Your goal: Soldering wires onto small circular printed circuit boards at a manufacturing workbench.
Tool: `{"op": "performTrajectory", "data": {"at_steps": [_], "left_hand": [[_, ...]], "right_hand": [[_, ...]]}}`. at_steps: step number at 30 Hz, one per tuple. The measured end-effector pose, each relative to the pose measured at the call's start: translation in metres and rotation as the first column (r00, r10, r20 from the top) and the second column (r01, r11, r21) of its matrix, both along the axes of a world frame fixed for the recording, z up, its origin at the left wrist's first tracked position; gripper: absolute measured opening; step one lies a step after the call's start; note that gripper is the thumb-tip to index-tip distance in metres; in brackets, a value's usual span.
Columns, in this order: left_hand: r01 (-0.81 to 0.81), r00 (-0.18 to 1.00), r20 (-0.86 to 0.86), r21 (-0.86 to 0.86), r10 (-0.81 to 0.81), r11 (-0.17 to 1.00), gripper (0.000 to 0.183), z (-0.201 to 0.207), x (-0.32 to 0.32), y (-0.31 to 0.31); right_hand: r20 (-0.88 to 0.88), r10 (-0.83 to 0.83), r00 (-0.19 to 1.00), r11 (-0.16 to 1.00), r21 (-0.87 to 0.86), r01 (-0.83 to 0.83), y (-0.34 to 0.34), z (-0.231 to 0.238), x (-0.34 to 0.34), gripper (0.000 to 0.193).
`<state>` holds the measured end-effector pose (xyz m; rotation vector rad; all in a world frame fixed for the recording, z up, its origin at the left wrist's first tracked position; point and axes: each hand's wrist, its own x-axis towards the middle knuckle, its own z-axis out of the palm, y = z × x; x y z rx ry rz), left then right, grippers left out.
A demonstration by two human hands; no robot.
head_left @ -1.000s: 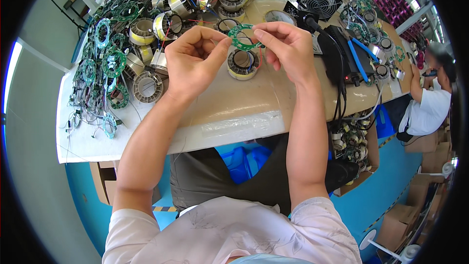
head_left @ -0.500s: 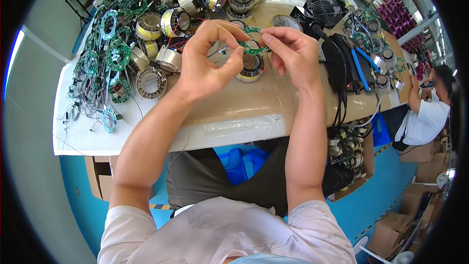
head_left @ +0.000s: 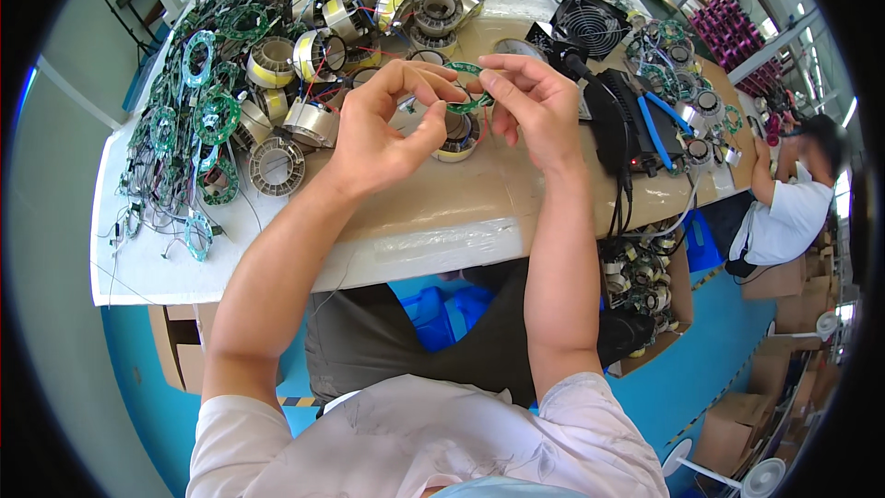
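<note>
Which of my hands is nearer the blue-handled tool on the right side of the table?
Right. Your right hand is to the left of the blue-handled tool, not touching it; your left hand is farther left, beyond the right hand.

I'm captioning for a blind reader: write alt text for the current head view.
A person's right hand holds a green ring-shaped circuit board above a table, with the left hand at its edge. Yellow-banded coils and green boards are heaped at left; a black fan and blue-handled tool sit at right.
</note>
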<state>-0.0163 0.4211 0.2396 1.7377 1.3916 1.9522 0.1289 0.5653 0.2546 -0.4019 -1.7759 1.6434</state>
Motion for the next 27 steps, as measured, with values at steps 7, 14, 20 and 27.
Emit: {"op": "performTrajectory", "data": {"at_steps": [7,14,20,27], "left_hand": [[0.015,1.000,0.002,-0.003,-0.015,1.000,0.013,0.001,0.001,0.000],[0.046,0.999,0.031,-0.026,-0.045,0.999,0.013,0.001,-0.001,0.001],[0.051,0.998,0.039,-0.046,-0.050,0.998,0.014,-0.001,-0.005,-0.002],[0.058,0.998,0.029,-0.040,-0.057,0.998,0.013,0.002,-0.001,0.001]], "right_hand": [[-0.014,-0.468,0.883,0.725,-0.578,0.375,0.010,-0.007,0.016,0.021],[-0.058,-0.690,0.722,0.588,-0.627,0.512,0.044,-0.010,0.016,0.024],[0.075,-0.740,0.669,0.672,0.030,0.740,0.027,-0.004,0.032,0.036],[-0.559,-0.599,0.574,0.757,-0.160,0.634,-0.031,-0.032,0.052,0.023]]}}
